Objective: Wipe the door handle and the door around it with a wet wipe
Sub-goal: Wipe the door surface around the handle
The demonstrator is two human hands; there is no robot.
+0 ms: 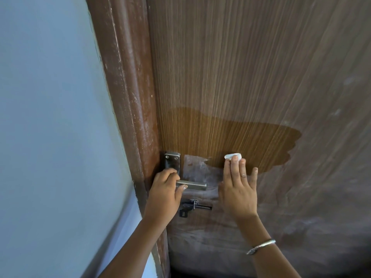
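Nearest the camera, two bare forearms rise from the lower edge. The right wrist carries a thin metal bracelet (261, 246).

Left hand (164, 189): clenched round the door handle (193, 186) at the root of the lever, fingers curled over the top, thumb laid along the lever's front. The lever is a square steel bar pointing toward 3 o'clock, and its free end shows clear of the hand. The steel backplate (172, 162), with two screws near its top, stands at 12 o'clock from this hand.

Right hand (237, 189): flat against the door (261, 67), fingers straight and slightly spread, pointing to 12 o'clock. It grips nothing. The fingertips press a small folded white wipe (232, 156) to the door face. The wipe lies at 1 o'clock from the lever's free end, apart from the handle, with only its upper edge showing beyond the fingertips.

A black sliding bolt (193, 207) is fixed to the door at 6 o'clock from the lever, between the two hands.

A darker, glossy wet patch (230, 135) spreads from the frame side toward 3 o'clock, its lower edge at the wipe. Around and below it the surface is dull and dusty grey.

Farther off, at 9 o'clock from the door, stands a scuffed brown door frame (130, 97), then a pale blue wall (50, 97).
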